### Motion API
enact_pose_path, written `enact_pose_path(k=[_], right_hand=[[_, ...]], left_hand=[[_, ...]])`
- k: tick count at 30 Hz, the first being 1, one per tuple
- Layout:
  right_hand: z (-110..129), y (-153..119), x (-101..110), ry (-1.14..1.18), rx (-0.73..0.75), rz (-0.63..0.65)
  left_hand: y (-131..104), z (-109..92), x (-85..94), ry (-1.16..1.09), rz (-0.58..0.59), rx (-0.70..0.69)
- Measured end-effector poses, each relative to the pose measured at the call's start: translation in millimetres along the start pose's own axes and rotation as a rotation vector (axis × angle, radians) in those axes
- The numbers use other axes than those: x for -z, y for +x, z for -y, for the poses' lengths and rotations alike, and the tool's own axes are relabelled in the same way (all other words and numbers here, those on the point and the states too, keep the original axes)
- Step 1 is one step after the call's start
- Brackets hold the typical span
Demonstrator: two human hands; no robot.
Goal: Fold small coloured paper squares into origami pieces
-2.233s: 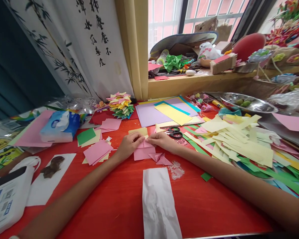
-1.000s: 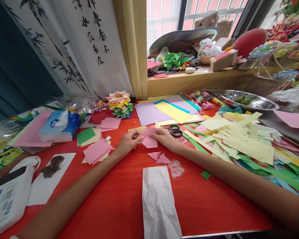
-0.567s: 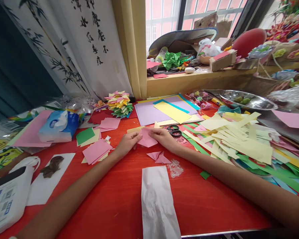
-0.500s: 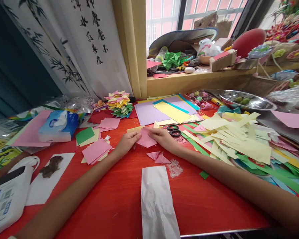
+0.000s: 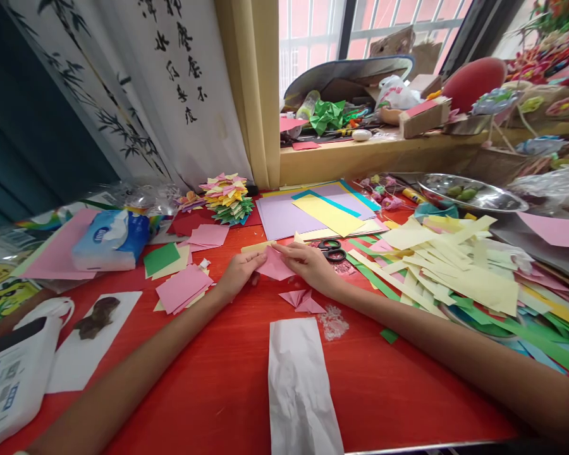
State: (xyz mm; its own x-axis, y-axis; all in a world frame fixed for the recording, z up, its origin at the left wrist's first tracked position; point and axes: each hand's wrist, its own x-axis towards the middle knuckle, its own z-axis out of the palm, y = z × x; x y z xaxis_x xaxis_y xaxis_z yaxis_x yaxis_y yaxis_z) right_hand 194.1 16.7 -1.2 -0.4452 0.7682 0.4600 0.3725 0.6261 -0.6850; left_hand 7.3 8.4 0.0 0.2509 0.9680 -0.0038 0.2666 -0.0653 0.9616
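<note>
Between my two hands is a pink sheet of folding paper (image 5: 274,266), partly folded, with a point toward the far side. My left hand (image 5: 241,272) pinches its left edge. My right hand (image 5: 308,262) has its fingers closed on the upper right edge of the same sheet. A folded pink paper piece (image 5: 302,301) lies just in front of the hands, next to a small heap of clear beads or bits (image 5: 332,322). Black scissors (image 5: 332,250) rest beyond my right wrist. A strip of yellow paper (image 5: 257,247) shows behind my left fingers.
Pink paper squares (image 5: 184,288) are stacked at left, near a tissue pack (image 5: 111,240). A layered folded-paper ornament (image 5: 227,199) stands at the back. Cut paper strips (image 5: 455,259) pile up on the right, below a metal bowl (image 5: 471,193). White crumpled paper (image 5: 301,385) lies in front.
My right hand's fingers have stretched a little further over the pink paper's upper edge. The paper has shifted slightly left and its outline looks flatter.
</note>
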Motion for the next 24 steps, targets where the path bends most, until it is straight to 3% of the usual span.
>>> enact_pose_path(k=[12, 20, 24], right_hand=[[-10, 3, -2, 0.665, -0.349, 0.022], [-12, 4, -3, 0.724, -0.396, 0.127], [-13, 5, -2, 0.697, -0.399, 0.11]], left_hand=[[-4, -4, -1.2, 0.226, 0.016, -0.066], [-5, -5, -0.9, 0.285, 0.027, -0.07], [-5, -5, -1.4, 0.287, 0.035, -0.075]])
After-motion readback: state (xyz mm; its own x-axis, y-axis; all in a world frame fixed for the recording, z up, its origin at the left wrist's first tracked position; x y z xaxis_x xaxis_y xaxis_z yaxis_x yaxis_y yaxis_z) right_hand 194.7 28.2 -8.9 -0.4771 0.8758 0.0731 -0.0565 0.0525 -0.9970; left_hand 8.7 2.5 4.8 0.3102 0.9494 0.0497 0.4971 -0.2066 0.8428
